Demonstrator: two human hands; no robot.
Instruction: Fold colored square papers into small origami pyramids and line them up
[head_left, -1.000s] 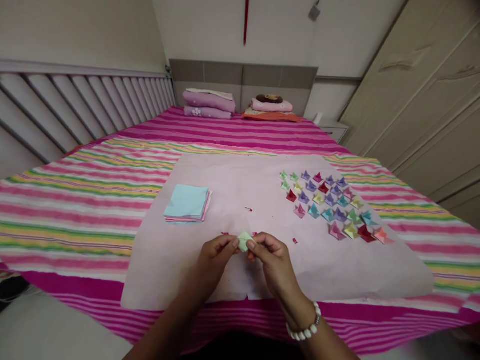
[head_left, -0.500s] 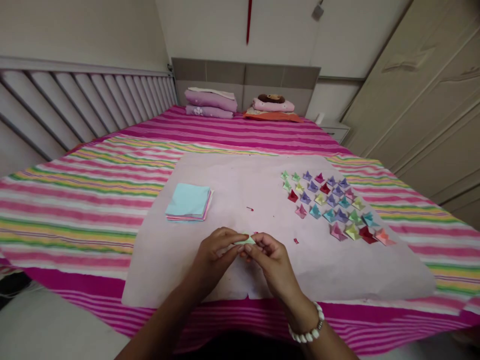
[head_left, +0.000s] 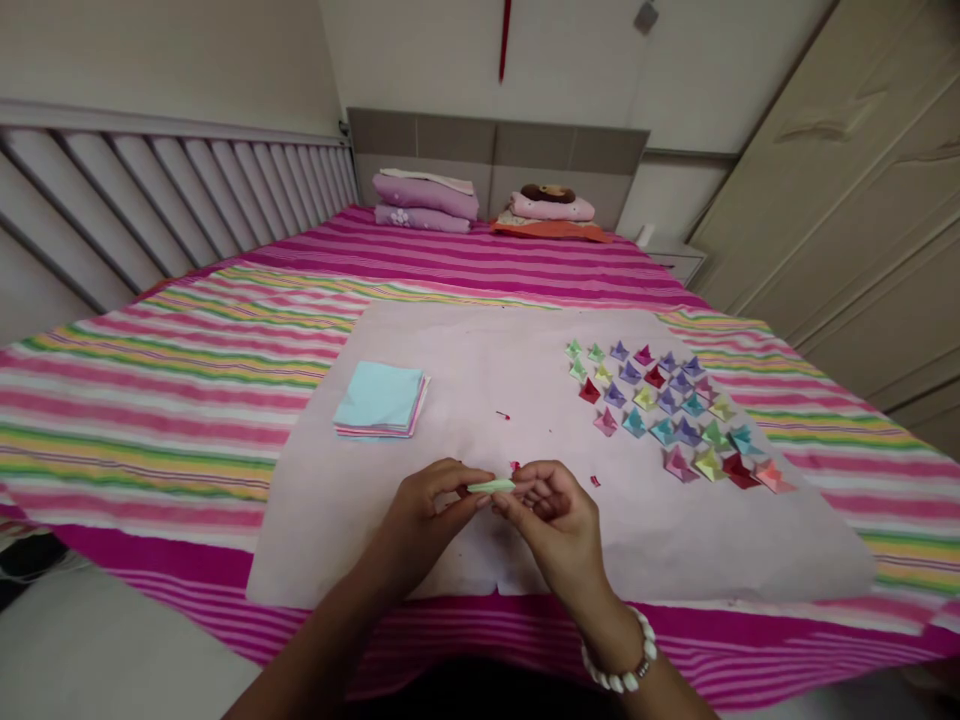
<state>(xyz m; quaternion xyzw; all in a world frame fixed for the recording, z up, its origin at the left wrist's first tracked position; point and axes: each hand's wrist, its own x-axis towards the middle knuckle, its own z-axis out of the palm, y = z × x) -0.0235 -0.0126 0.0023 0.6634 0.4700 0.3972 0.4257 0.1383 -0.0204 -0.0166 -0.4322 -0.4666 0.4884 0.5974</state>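
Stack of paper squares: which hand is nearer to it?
Left. The left hand is nearer the wearer and slightly right of the stack; the right hand is farther right, at the right end of the green folded paper.

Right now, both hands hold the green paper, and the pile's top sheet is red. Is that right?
Not quite: the head view shows the top sheet is light blue, not red. The left hand and right hand do hold the green paper.

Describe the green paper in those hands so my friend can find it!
On the striped bed lies a big pale sheet. Over its near part, the left hand and right hand hold the green paper. Unlike the spiky folded shapes at right, it looks like a thin strip.
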